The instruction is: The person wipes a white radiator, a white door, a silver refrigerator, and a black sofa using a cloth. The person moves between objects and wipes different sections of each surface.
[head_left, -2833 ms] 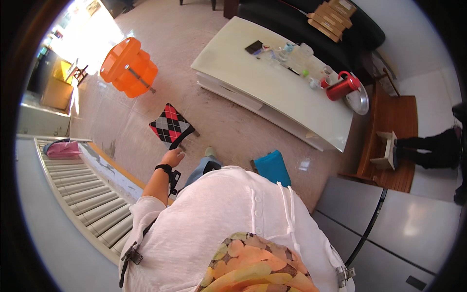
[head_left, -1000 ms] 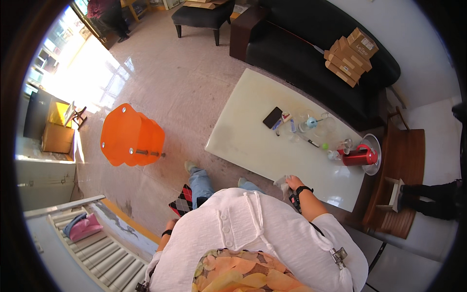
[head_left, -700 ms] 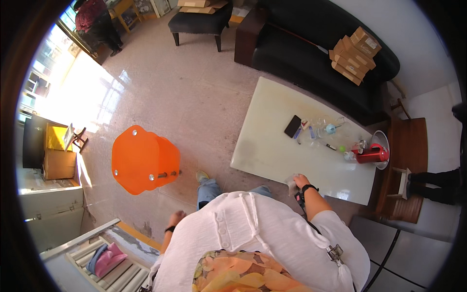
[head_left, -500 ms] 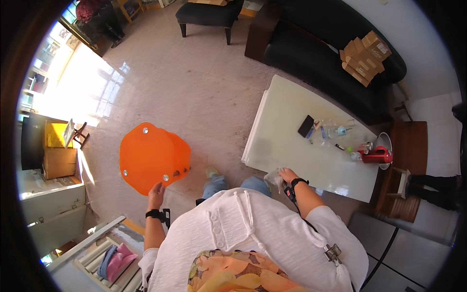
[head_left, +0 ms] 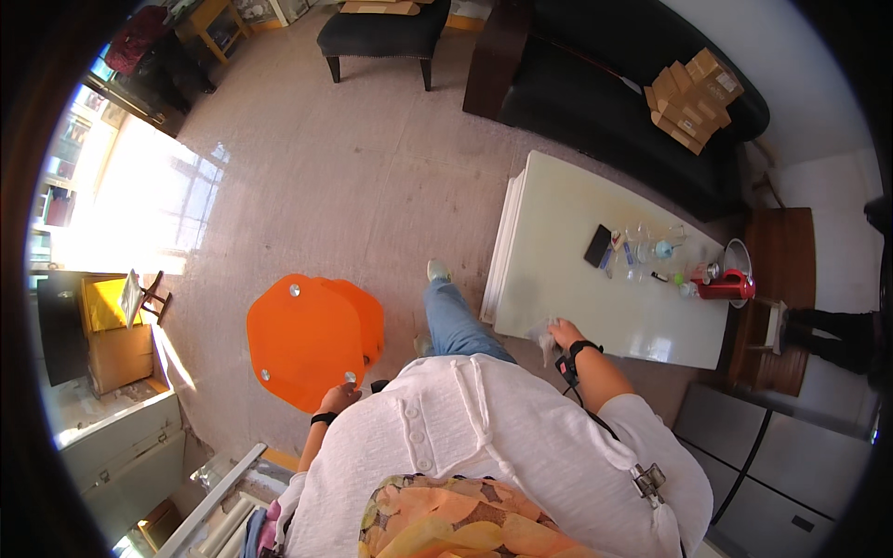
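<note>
My right hand (head_left: 564, 333) is closed on a crumpled, see-through whitish piece (head_left: 543, 338) that looks like a plastic bag. It hangs beside the near left part of the pale glossy table (head_left: 595, 288). My left hand (head_left: 340, 398) is low by the near edge of an orange, lobed two-tier side table (head_left: 302, 339) with round silver studs. Its fingers are loosely bent and seem to hold nothing; whether they touch the orange top I cannot tell. Both wrists wear black straps.
On the pale table lie a black phone (head_left: 598, 245), clear glassware, and a red kettle (head_left: 724, 285) by a metal basin. Behind stands a black sofa (head_left: 586, 102) with cardboard boxes (head_left: 693, 100). A black stool (head_left: 383, 37) is ahead; people are at far left and right.
I have stepped forward, one leg now stretched ahead. The orange table sits nearer and slightly right in view. My left hand swung right and down; the right hand still grips the see-through piece.
</note>
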A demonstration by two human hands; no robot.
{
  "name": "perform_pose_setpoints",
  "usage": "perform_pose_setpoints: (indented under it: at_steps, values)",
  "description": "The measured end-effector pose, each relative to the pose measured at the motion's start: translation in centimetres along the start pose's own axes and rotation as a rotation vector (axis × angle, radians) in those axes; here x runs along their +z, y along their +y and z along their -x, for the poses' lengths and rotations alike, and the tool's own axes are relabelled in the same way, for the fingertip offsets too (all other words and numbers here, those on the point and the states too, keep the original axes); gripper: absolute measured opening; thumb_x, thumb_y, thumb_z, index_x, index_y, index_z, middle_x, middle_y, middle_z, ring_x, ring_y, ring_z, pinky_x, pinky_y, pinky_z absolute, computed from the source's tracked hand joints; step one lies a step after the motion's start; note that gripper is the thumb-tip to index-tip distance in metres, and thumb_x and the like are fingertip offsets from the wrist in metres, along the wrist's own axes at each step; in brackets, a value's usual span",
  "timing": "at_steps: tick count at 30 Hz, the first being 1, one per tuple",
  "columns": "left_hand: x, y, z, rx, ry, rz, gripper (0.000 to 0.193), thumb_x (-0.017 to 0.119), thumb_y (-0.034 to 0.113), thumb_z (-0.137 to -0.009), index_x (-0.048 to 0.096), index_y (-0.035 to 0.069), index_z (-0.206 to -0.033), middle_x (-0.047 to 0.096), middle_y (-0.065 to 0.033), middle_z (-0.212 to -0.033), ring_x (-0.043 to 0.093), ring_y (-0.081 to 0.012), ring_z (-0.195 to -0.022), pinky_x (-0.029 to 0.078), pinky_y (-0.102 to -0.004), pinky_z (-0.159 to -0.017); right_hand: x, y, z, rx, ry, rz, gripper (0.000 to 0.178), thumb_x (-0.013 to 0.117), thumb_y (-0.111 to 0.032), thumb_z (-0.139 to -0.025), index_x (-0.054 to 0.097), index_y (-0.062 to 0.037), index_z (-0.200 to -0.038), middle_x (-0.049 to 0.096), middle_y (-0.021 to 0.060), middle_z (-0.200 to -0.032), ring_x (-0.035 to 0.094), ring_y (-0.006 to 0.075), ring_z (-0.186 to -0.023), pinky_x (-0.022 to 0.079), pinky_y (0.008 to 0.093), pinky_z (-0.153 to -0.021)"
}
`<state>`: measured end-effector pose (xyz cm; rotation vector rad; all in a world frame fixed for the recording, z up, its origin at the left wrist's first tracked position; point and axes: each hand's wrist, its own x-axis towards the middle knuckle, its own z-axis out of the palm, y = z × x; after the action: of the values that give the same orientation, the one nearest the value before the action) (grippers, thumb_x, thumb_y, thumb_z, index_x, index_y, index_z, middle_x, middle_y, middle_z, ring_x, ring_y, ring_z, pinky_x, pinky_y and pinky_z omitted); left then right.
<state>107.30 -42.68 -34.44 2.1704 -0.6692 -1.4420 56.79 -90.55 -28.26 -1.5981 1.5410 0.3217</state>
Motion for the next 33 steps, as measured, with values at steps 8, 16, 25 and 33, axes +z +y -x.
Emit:
perform_pose_setpoints:
  at_steps: [8,16,25,33]
  values:
    - [-8.6,5.5,-8.1,0.01,0.188,-0.144,0.045,0.061,0.039,-0.093,0.073,0.004,-0.118,0.074,-0.019,-0.115,0.069,-0.0376,-0.109,0.055,-0.0453,-0.094,-2.8,-5.6,-8.6,-0.081,-0.129,0.171,0.05,0.062,-0.032,-0.088,0.064,0.0016,-0.125,0.072,0.0241,-0.114,0.067,0.0378,-0.109,0.05,0.044,-0.099]
    - [-15.1,20.7,-24.3,0.049,-0.107,-0.808,0.034,0.06,0.036,-0.094,0.075,0.008,-0.107,0.074,-0.019,-0.111,0.07,-0.0342,-0.108,0.056,-0.0458,-0.093,-16.1,-20.5,-23.5,-0.185,0.047,-0.316,0.047,0.057,-0.03,-0.088,0.065,0.0014,-0.121,0.071,0.0232,-0.109,0.067,0.0388,-0.104,0.051,0.0441,-0.093]
    - [-19.7,55.6,-39.5,0.365,0.061,-0.265,0.052,0.071,0.036,-0.095,0.063,0.006,-0.136,0.071,-0.0212,-0.122,0.069,-0.0346,-0.113,0.055,-0.042,-0.096,-26.2,-37.4,-28.8,-0.27,-0.158,-1.155,0.019,0.056,-0.015,-0.097,0.067,-0.0005,-0.1,0.068,0.0056,-0.099,0.063,0.0138,-0.089,0.05,0.0277,-0.079]
    - [-22.0,76.6,-50.8,0.477,-0.35,-0.106,0.085,0.079,0.042,-0.089,0.041,0.008,-0.157,0.054,-0.0217,-0.149,0.055,-0.0327,-0.135,0.045,-0.0446,-0.112,-33.6,-51.5,-31.2,-0.243,-0.362,-1.43,0.018,0.06,-0.016,-0.096,0.067,-0.0033,-0.105,0.069,0.0052,-0.094,0.067,0.014,-0.083,0.054,0.0276,-0.075]
